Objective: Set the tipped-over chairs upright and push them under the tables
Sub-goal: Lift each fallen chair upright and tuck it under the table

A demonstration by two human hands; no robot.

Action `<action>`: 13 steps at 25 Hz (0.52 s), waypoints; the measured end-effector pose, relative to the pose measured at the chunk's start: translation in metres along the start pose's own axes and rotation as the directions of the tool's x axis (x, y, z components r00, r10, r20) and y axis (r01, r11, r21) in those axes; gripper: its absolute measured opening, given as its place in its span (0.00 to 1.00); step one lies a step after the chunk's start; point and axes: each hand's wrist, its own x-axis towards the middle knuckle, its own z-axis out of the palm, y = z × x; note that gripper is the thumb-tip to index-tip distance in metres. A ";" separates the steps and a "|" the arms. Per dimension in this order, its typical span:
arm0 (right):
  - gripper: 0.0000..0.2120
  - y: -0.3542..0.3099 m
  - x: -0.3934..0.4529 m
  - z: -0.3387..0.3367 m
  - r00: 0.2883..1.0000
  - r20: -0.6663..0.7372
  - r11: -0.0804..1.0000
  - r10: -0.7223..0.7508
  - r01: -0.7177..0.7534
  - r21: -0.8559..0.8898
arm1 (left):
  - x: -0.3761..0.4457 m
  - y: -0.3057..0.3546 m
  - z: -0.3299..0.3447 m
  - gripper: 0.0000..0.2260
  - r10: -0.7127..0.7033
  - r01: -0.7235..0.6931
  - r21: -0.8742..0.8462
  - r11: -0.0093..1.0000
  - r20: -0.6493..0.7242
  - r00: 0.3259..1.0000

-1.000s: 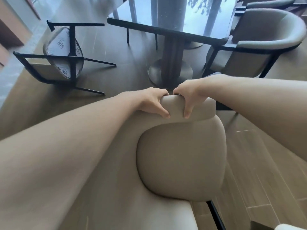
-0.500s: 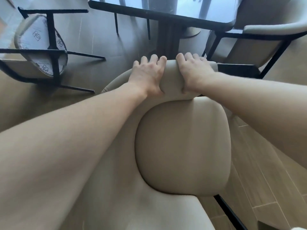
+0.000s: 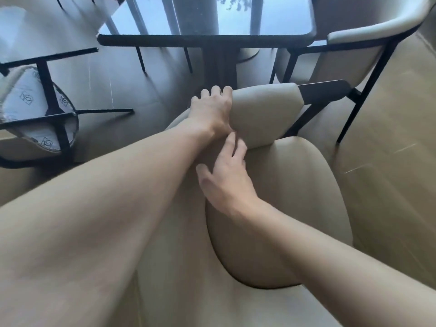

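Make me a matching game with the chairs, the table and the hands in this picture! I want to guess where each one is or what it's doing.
Things:
1. left hand
2. right hand
3. tipped-over chair
4. table

Places or states:
A. lying on its side on the floor, legs sticking out
B. gripping the top of the beige chair's backrest
C. dark and shiny, straight ahead
D. fingers spread open, over the seat cushion

Pairs: 1-B, 2-D, 3-A, 4-C
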 end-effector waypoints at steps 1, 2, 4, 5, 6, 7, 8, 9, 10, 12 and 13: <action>0.39 -0.012 -0.011 0.012 0.995 0.103 0.999 -0.011 0.007 0.034 | 0.003 -0.002 0.001 0.39 0.002 -0.002 0.002 1.000 0.009 1.000; 0.41 -0.022 -0.021 0.023 0.980 0.196 0.999 -0.034 0.030 0.023 | 0.008 -0.003 0.003 0.40 0.003 -0.003 0.003 1.000 0.012 1.000; 0.48 -0.037 -0.034 0.042 0.951 0.304 0.999 -0.048 0.039 0.034 | 0.016 -0.005 0.006 0.41 0.001 0.000 -0.004 1.000 0.013 1.000; 0.50 -0.042 -0.041 0.051 0.947 0.320 0.998 -0.025 0.006 0.061 | 0.018 -0.006 0.008 0.40 -0.001 0.001 -0.010 1.000 0.012 1.000; 0.52 -0.044 -0.047 0.061 0.952 0.307 0.997 -0.001 -0.025 0.079 | 0.022 -0.008 0.010 0.40 0.000 0.000 -0.013 1.000 0.008 1.000; 0.54 -0.044 -0.055 0.071 0.958 0.285 0.995 0.020 -0.046 0.087 | 0.025 -0.010 0.012 0.40 0.001 0.000 -0.015 1.000 0.004 1.000; 0.56 -0.042 -0.063 0.080 0.965 0.262 0.996 0.028 -0.050 0.080 | 0.029 -0.012 0.013 0.40 0.001 -0.001 -0.018 1.000 0.002 1.000; 0.58 -0.039 -0.069 0.090 0.971 0.237 0.997 0.027 -0.044 0.067 | 0.032 -0.014 0.015 0.40 0.000 0.000 -0.021 1.000 0.002 1.000; 0.59 -0.036 -0.073 0.097 0.980 0.198 0.998 0.021 -0.033 0.058 | 0.035 -0.015 0.016 0.40 0.000 0.001 -0.026 1.000 0.005 1.000; 0.59 -0.031 -0.068 0.105 0.990 0.140 0.997 0.018 -0.029 0.072 | 0.044 -0.016 0.018 0.41 0.000 0.000 -0.039 0.999 0.012 1.000; 0.58 -0.030 -0.064 0.107 0.992 0.123 0.996 0.006 -0.017 0.091 | 0.047 -0.018 0.018 0.40 -0.001 0.002 -0.047 0.999 0.020 1.000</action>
